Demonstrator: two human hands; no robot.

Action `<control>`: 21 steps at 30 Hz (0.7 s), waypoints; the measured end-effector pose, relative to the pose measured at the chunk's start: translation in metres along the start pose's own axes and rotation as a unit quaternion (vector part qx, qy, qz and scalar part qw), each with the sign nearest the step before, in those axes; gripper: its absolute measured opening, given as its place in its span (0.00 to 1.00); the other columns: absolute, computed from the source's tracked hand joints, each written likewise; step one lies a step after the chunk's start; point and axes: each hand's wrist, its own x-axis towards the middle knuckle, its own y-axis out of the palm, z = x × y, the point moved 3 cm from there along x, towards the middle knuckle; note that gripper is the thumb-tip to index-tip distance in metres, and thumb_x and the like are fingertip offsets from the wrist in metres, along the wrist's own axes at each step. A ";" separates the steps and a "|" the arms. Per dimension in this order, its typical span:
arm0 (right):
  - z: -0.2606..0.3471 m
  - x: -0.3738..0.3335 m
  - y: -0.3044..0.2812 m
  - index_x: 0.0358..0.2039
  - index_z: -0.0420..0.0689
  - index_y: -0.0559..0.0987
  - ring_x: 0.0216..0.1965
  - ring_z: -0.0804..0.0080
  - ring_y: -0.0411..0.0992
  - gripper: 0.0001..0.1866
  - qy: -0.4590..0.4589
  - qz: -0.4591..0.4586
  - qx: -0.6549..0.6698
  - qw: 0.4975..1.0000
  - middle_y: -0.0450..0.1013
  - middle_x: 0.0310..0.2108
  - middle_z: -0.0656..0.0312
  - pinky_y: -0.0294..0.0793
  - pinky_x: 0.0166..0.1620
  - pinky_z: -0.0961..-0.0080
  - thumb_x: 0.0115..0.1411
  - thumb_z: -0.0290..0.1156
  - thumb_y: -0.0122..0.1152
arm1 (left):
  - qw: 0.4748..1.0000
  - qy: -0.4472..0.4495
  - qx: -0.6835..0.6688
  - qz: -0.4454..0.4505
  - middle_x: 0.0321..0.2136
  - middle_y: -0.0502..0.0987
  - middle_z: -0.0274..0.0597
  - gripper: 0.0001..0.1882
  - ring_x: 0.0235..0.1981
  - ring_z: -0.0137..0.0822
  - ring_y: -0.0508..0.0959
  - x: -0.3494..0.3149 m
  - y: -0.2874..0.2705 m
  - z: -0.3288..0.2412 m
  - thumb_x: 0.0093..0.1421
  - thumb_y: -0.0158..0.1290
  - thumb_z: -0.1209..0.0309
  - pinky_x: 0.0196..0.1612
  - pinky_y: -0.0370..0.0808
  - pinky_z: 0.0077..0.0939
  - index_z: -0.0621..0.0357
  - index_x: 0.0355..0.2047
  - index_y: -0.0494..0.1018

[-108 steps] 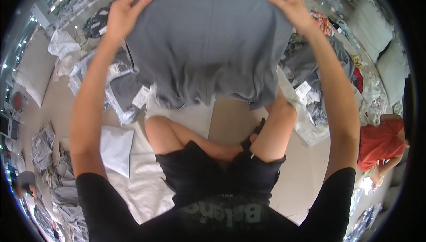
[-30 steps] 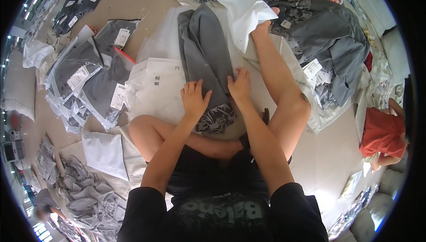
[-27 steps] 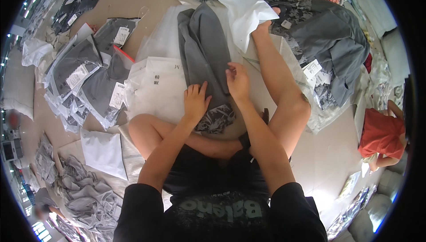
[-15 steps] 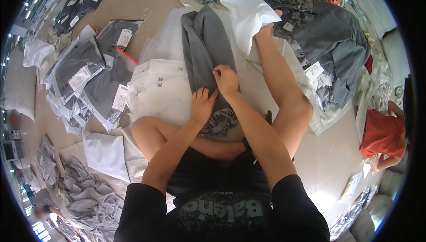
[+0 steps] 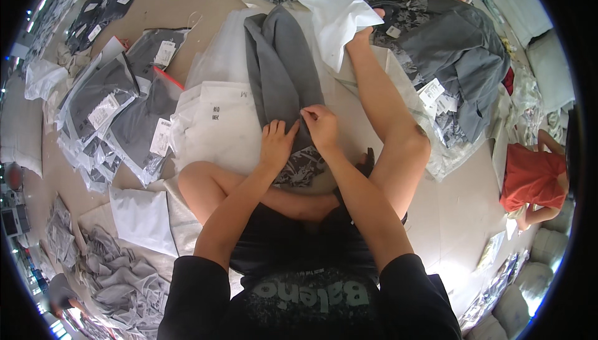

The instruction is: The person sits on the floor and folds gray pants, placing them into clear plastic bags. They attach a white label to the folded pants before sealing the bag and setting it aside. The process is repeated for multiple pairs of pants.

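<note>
A dark grey garment [image 5: 283, 66] lies lengthwise in front of me, folded into a long strip, with a grey leaf-like pattern on its near end. My left hand [image 5: 277, 147] rests on the near part of it, fingers spread over the cloth and thumb out toward the right. Close beside it, my right hand [image 5: 321, 129] pinches the garment's right edge between thumb and fingers. Under and left of the garment are a stack of white plastic bags [image 5: 208, 115] and a translucent sheet [image 5: 224, 47].
Clear-bagged grey garments [image 5: 131, 100] with white tags lie to the left. A white bag [image 5: 333, 19] lies against my right foot. Loose grey clothing [image 5: 461, 47] is heaped on the right, and crumpled cloth [image 5: 128, 284] at lower left. A person in red [image 5: 532, 178] sits far right.
My right hand has moved slightly nearer to me along the garment's edge, fingers still pinched. My left hand stays on the cloth. The whole view has shifted a little.
</note>
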 end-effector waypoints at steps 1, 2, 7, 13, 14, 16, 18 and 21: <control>0.006 -0.001 0.003 0.34 0.42 0.87 0.28 0.65 0.80 0.05 -0.028 0.005 -0.026 0.999 0.81 0.32 0.59 0.78 0.35 0.70 0.59 0.29 0.73 | 1.000 0.000 0.000 -0.002 0.41 0.71 0.44 0.25 0.51 0.47 0.71 0.001 0.000 -0.001 0.60 0.57 0.72 0.55 0.68 0.43 0.46 0.60 0.78; 0.003 -0.001 0.006 0.34 0.45 0.87 0.29 0.58 0.79 0.04 -0.028 0.013 -0.046 0.998 0.81 0.35 0.60 0.78 0.35 0.67 0.58 0.29 0.73 | 1.000 0.000 0.002 -0.004 0.40 0.71 0.44 0.26 0.51 0.47 0.71 0.002 -0.001 -0.002 0.60 0.55 0.73 0.55 0.68 0.43 0.46 0.60 0.78; -0.014 -0.002 0.014 0.33 0.45 0.85 0.33 0.54 0.79 0.04 -0.066 0.030 -0.169 0.983 0.80 0.35 0.59 0.79 0.37 0.61 0.61 0.31 0.70 | 1.000 0.003 0.009 0.002 0.41 0.71 0.45 0.25 0.51 0.47 0.71 0.000 0.001 -0.002 0.61 0.56 0.72 0.55 0.67 0.43 0.46 0.60 0.78; -0.018 0.009 0.001 0.32 0.44 0.82 0.36 0.51 0.79 0.05 -0.039 -0.005 -0.146 0.988 0.80 0.34 0.56 0.78 0.38 0.57 0.62 0.32 0.68 | 1.000 -0.001 0.008 0.005 0.41 0.71 0.45 0.27 0.51 0.47 0.71 -0.002 0.001 -0.004 0.60 0.53 0.75 0.56 0.67 0.43 0.45 0.61 0.77; -0.013 0.015 -0.006 0.32 0.44 0.83 0.36 0.50 0.79 0.06 -0.038 -0.003 -0.138 0.990 0.80 0.34 0.55 0.78 0.39 0.57 0.62 0.32 0.68 | 1.000 -0.002 0.007 0.008 0.41 0.71 0.45 0.27 0.51 0.47 0.71 -0.003 0.002 -0.004 0.59 0.53 0.76 0.56 0.67 0.43 0.45 0.60 0.78; -0.012 0.034 -0.021 0.34 0.42 0.83 0.38 0.50 0.80 0.06 -0.021 0.099 -0.199 0.975 0.81 0.36 0.54 0.79 0.41 0.56 0.62 0.30 0.67 | 1.000 -0.002 0.002 0.003 0.41 0.71 0.45 0.27 0.51 0.47 0.70 0.000 -0.001 -0.007 0.59 0.54 0.76 0.57 0.67 0.43 0.45 0.60 0.78; -0.004 0.043 -0.042 0.35 0.39 0.84 0.40 0.49 0.81 0.06 -0.021 0.229 -0.317 0.920 0.82 0.37 0.51 0.80 0.42 0.56 0.60 0.28 0.66 | 1.000 -0.006 -0.006 -0.010 0.41 0.71 0.46 0.27 0.52 0.48 0.70 0.000 -0.007 -0.007 0.57 0.55 0.77 0.57 0.67 0.44 0.46 0.59 0.78; -0.002 0.044 -0.083 0.34 0.38 0.84 0.43 0.49 0.82 0.06 -0.030 0.403 -0.506 0.762 0.83 0.39 0.48 0.82 0.44 0.56 0.58 0.25 0.63 | 0.999 -0.005 -0.037 -0.040 0.41 0.71 0.46 0.27 0.52 0.49 0.71 0.004 -0.013 -0.008 0.55 0.57 0.77 0.56 0.67 0.44 0.49 0.57 0.78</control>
